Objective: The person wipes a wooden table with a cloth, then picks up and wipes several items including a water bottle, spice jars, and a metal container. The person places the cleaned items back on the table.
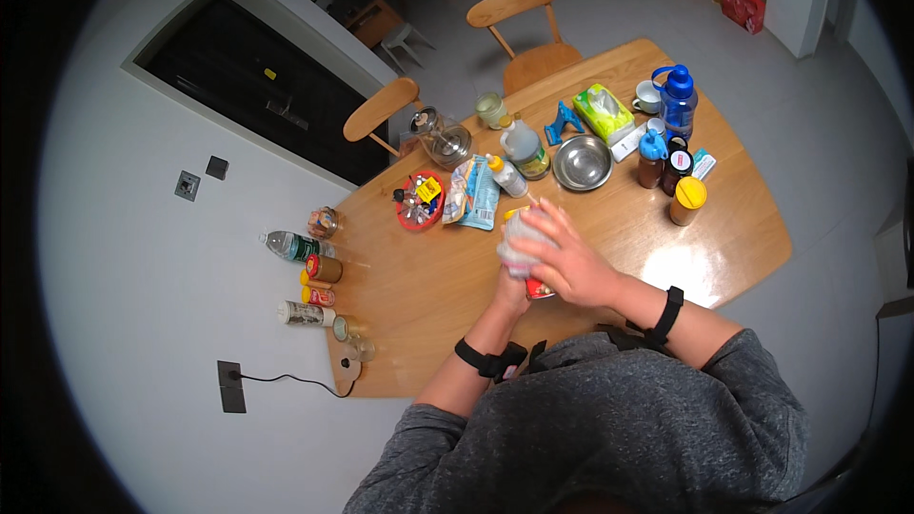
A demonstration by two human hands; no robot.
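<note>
Close in front of my body, both hands meet over the near part of the wooden table. My right hand [578,260] presses a whitish cloth [520,257] against a container, fingers spread across it and slightly blurred. From below, my left hand [511,291] grips that red container [540,289]. Its red surface shows beneath the cloth, and a bit of yellow [515,213] peeks out at the far end. Most of the container is hidden by the cloth and my fingers.
Beyond my hands stand a squeeze bottle [508,177], a large jug [527,150], a steel bowl [583,163] and a tissue pack [603,113]. Rightward are a yellow-lidded shaker [687,201] and a blue bottle [678,103]. A red basket [420,201] sits left, with jars [325,268] along the wall.
</note>
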